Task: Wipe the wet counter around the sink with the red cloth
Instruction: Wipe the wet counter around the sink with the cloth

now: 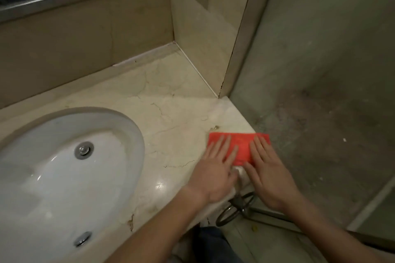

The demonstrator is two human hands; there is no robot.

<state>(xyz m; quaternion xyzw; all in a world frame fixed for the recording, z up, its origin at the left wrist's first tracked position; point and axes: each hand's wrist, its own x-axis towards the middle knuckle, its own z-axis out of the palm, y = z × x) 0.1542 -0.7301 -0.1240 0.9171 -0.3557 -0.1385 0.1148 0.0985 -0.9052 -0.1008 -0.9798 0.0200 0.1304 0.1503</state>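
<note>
Nearest the camera, both forearms are reaching up from about 6 o'clock toward the near right corner of the counter [171,100]. The left hand [213,174] is lying flat with its fingers spread, the fingertips pressing the left part of the red cloth [241,147]. The right hand [269,172] is lying just as flat and spread at 3 o'clock of the left one, its fingers covering the cloth's right part; neither hand is gripping anything, both are pressing palm down.

The red cloth is sitting at the counter's outer corner, at about 3 o'clock of the sink [64,156], well apart from the basin. It is lying as a flat folded rectangle, its long axis running from 9 to 3 o'clock, with its right end appearing to overhang the counter's edge.

Judging by this, wiping is happening only at this corner. A glossy patch is showing on the counter at 7 o'clock of the cloth, probably still wet. The wide stretch toward 12 o'clock and the band hugging the sink's rim look untouched by the cloth, though dampness there is hard to tell. Most of the job seems left.
</note>
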